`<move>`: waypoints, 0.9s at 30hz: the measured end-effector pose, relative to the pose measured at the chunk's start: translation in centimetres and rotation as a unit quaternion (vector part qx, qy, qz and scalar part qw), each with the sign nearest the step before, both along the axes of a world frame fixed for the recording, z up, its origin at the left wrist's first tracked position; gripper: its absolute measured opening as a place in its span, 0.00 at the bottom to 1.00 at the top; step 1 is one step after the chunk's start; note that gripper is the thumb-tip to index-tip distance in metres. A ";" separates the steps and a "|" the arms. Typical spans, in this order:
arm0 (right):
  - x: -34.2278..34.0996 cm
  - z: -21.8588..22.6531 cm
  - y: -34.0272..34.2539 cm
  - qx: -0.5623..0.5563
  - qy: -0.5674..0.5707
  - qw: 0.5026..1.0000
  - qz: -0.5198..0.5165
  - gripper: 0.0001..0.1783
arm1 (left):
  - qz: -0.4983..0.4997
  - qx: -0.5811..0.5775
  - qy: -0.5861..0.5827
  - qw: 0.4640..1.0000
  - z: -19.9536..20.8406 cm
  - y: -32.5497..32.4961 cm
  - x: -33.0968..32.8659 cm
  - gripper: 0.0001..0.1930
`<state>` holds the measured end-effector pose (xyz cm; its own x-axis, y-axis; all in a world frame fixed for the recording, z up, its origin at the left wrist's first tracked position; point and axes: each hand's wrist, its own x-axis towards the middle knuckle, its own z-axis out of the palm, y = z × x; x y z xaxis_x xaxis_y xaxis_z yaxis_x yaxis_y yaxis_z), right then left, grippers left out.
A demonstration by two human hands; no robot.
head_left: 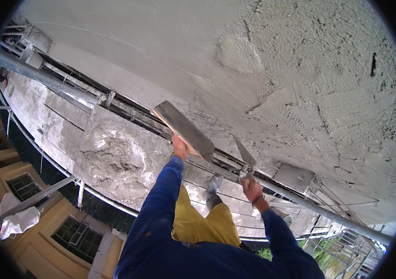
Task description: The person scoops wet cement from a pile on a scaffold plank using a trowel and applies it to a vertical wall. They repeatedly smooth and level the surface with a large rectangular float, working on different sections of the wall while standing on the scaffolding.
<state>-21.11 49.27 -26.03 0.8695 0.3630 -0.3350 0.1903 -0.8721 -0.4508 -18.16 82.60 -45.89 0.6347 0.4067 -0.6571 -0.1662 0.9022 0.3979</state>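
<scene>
My left hand (pixel 180 146) is wrapped round the back of a long rectangular plastering float (pixel 185 131), its broad grey face turned up toward the wall. To the right, my right hand (pixel 252 189) grips the handle of a trowel (pixel 244 152), whose pointed blade sticks up near the foot of the wall. Both tools look apart from the wall. Wet grey plaster covers the wall (pixel 295 79), smooth on the left and rough and ridged on the right. On the planks left of my left arm lies a spread heap of mortar (pixel 114 158).
I stand on a scaffold of planks (pixel 58 121), with a gap between it and the wall. Metal tubes (pixel 44 76) run along both sides. A bucket (pixel 31 56) stands at the far left. A white bag (pixel 19 216) hangs outside, before a yellow building (pixel 49 237).
</scene>
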 end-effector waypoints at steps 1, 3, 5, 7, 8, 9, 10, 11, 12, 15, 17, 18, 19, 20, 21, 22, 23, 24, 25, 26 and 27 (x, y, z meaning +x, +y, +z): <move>-2.8 -0.9 -2.8 0.009 0.002 1.000 -0.024 0.18 | 0.016 -0.005 0.012 1.000 -1.7 1.2 2.7 0.18; -8.7 -0.7 -8.0 -0.068 0.039 0.992 -0.099 0.17 | 0.020 0.016 -0.018 1.000 -4.2 2.4 7.2 0.21; -13.0 -0.7 -13.4 -0.122 0.107 0.983 -0.085 0.16 | 0.102 0.007 -0.038 0.994 -6.6 6.8 9.8 0.27; -19.4 0.0 -18.5 -0.193 0.130 0.966 -0.116 0.17 | 0.125 0.024 0.010 0.992 -4.2 5.0 14.9 0.38; -24.3 0.8 -20.5 -0.241 0.135 0.950 -0.142 0.20 | 0.121 0.011 0.028 0.992 0.6 2.2 18.2 0.42; -26.7 1.4 -21.9 -0.265 0.101 0.957 -0.055 0.14 | 0.119 0.057 0.050 0.990 1.7 2.4 18.4 0.49; -29.0 2.3 -22.9 -0.289 0.069 0.954 0.030 0.11 | 0.098 0.072 0.023 0.992 3.0 2.6 17.9 0.48; -30.5 3.0 -23.4 -0.299 0.085 0.950 0.019 0.10 | 0.077 0.087 -0.004 0.993 4.5 2.8 17.3 0.49; -31.5 3.3 -23.6 -0.306 0.099 0.947 0.008 0.10 | 0.093 0.112 -0.039 0.989 6.8 3.0 17.3 0.48; -34.1 2.7 -25.4 -0.324 0.132 0.937 0.009 0.10 | 0.134 0.151 -0.076 0.976 13.8 4.0 16.4 0.39; -33.8 1.4 -26.9 -0.268 0.137 0.953 0.037 0.12 | 0.153 0.195 -0.070 0.966 18.5 4.0 16.6 0.34; -33.0 1.0 -26.4 -0.284 0.143 0.947 0.034 0.12 | 0.145 0.200 -0.067 0.967 20.7 3.9 16.7 0.32; -32.2 0.3 -25.6 -0.300 0.151 0.941 0.032 0.12 | 0.138 0.219 -0.065 0.964 23.1 3.5 16.7 0.31; -30.7 0.1 -24.8 -0.315 0.156 0.936 0.032 0.12 | 0.134 0.240 -0.063 0.959 26.0 3.3 16.5 0.30; -28.9 0.0 -24.9 -0.265 0.189 0.945 0.038 0.11 | 0.130 0.270 -0.063 0.952 29.5 2.4 16.8 0.29; -27.7 0.2 -24.7 -0.248 0.149 0.955 0.059 0.11 | 0.126 0.299 -0.062 0.944 31.8 1.8 16.9 0.28; -26.2 -0.1 -24.7 -0.230 0.105 0.964 0.088 0.11 | 0.121 0.317 -0.067 0.938 32.6 2.0 16.4 0.29; -25.3 -0.2 -24.9 -0.213 0.065 0.969 0.108 0.10 | 0.109 0.320 -0.078 0.938 34.7 1.7 16.1 0.30; -24.4 -0.5 -25.6 -0.206 0.019 0.971 0.123 0.11 | 0.096 0.323 -0.090 0.937 37.7 1.2 15.8 0.32; -23.4 -0.9 -26.2 -0.187 0.005 0.975 0.119 0.11 | 0.085 0.326 -0.101 0.936 39.7 0.7 15.4 0.35; -22.1 -2.3 -27.2 -0.165 -0.013 0.979 0.116 0.11 | 0.067 0.363 -0.104 0.924 41.0 0.4 15.2 0.34</move>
